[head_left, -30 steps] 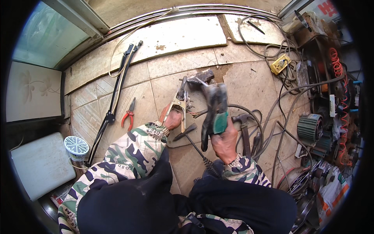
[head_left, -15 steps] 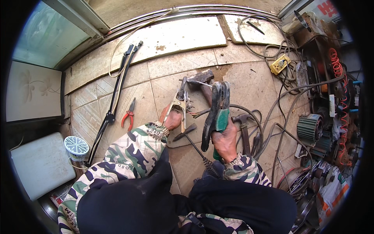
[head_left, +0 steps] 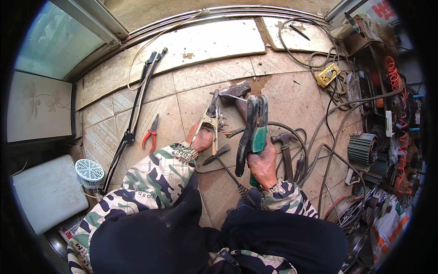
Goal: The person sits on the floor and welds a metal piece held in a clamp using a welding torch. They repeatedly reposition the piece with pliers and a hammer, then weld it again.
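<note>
My left hand is closed around a worn metal welding ground clamp, whose jaws point away from me. Its fingers are partly hidden behind the clamp. In my right hand is a green and black welding electrode holder. A thin rod runs left from the holder's jaws to the tip of the clamp; whether they touch I cannot tell. Beyond them a sledgehammer lies on the floor, its handle partly covered by the holder. Between my hands lies a chipping hammer with a coiled-wire handle.
Red-handled pliers and a black jointed arm lie to the left. A claw hammer and cables lie right of my right hand. A yellow socket block and a green finned motor are farther right.
My right hand and the electrode holder have shifted very slightly. My left hand and the ground clamp stay in place.
</note>
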{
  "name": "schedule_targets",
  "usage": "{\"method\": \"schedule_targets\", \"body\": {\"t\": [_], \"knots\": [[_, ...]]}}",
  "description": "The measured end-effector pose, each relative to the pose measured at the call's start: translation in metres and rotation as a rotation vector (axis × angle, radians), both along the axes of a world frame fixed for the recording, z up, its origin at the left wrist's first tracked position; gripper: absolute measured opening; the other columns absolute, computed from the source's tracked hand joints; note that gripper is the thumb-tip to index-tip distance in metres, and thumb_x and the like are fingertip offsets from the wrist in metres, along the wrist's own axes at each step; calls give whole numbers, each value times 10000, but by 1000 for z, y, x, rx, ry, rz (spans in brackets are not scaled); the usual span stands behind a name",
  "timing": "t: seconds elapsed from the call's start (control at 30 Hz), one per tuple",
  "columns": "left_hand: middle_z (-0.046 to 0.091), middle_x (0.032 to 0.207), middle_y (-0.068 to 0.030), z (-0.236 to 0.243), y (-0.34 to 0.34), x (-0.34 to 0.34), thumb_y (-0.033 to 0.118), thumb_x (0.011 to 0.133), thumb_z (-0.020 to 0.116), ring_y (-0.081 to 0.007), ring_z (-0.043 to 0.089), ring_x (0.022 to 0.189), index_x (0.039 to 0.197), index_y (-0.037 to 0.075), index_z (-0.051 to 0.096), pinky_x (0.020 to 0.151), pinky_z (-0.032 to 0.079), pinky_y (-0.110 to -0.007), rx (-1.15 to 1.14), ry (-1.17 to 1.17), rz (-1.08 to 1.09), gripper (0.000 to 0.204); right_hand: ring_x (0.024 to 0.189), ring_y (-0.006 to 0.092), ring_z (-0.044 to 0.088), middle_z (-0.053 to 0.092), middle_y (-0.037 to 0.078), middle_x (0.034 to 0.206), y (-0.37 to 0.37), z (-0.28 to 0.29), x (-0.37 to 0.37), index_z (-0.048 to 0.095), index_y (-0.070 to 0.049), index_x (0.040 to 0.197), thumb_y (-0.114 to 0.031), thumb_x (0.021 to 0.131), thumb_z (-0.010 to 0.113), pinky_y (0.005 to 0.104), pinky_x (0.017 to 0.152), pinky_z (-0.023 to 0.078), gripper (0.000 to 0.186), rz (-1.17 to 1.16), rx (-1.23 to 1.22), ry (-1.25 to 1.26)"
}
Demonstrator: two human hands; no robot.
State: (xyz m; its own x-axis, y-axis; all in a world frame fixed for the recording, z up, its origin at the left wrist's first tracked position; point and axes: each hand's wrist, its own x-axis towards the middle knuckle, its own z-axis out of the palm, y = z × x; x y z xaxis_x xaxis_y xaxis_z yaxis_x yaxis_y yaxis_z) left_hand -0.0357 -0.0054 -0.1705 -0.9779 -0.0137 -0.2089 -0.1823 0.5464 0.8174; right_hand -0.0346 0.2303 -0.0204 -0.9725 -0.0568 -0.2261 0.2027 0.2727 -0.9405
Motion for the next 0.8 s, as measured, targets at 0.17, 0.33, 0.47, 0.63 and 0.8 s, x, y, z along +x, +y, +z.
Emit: {"method": "schedule_targets", "body": {"t": [0.17, 0.33, 0.47, 0.63, 0.8], "knots": [[727, 1144, -217, -25, -9, 9, 254, 953, 600, -401, 694, 1078, 1258, 35, 660, 922, 535, -448, -51, 64, -30, 380, 793, 194, 694, 720, 133, 865, -3, 0, 0, 653, 53, 1069, 23, 742, 611, 327, 772, 548, 331, 18, -25, 17], [727, 1147, -221, 11, 0, -3, 254, 951, 593, -401, 695, 1079, 1258, 32, 660, 924, 537, -447, 18, -11, 14, 384, 791, 192, 694, 720, 132, 863, 1, -2, 0, 653, 53, 1077, 20, 733, 610, 326, 769, 548, 348, 34, 13, -16], [725, 1159, -225, 11, 0, -2, 256, 955, 587, -401, 692, 1090, 1260, 30, 659, 929, 537, -445, 12, -12, 18, 386, 788, 199, 696, 722, 134, 860, 0, 0, 0, 655, 54, 1075, 13, 735, 610, 329, 769, 550, 346, 25, 18, -21], [719, 1182, -224, 7, 0, -3, 250, 964, 579, -395, 685, 1115, 1276, 26, 651, 945, 531, -435, 32, -24, 6, 391, 792, 222, 707, 725, 144, 870, 1, -3, 0, 658, 51, 1081, 1, 753, 612, 338, 772, 553, 335, 28, 41, 12], [712, 1207, -219, 1, 1, -2, 233, 970, 571, -382, 676, 1140, 1286, 25, 647, 965, 522, -426, 55, 17, 17, 386, 799, 232, 710, 723, 150, 874, 2, -5, 1, 657, 47, 1091, -13, 767, 627, 343, 770, 553, 330, 39, 31, 17]]}}
